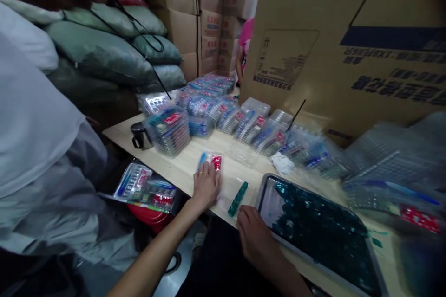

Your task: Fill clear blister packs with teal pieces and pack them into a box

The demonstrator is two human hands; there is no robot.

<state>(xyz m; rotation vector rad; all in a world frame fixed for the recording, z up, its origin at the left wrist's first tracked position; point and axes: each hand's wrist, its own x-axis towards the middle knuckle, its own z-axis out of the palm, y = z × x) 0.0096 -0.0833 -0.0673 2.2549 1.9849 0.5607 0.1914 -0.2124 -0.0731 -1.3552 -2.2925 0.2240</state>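
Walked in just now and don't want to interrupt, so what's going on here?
One person's left hand lies on a clear plastic pack with blue and red contents on the table. Their right hand is at the table's near edge, by a green strip and a tray of dark green pieces; whether it grips anything isn't clear. Stacks of similar packs stand farther back, a metal mug beside one. Another person in pale clothing is at the left.

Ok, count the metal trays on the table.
1: the metal tray of dark green pieces, beside the right hand, on the table. Any behind the stacked clear packs would be hidden.
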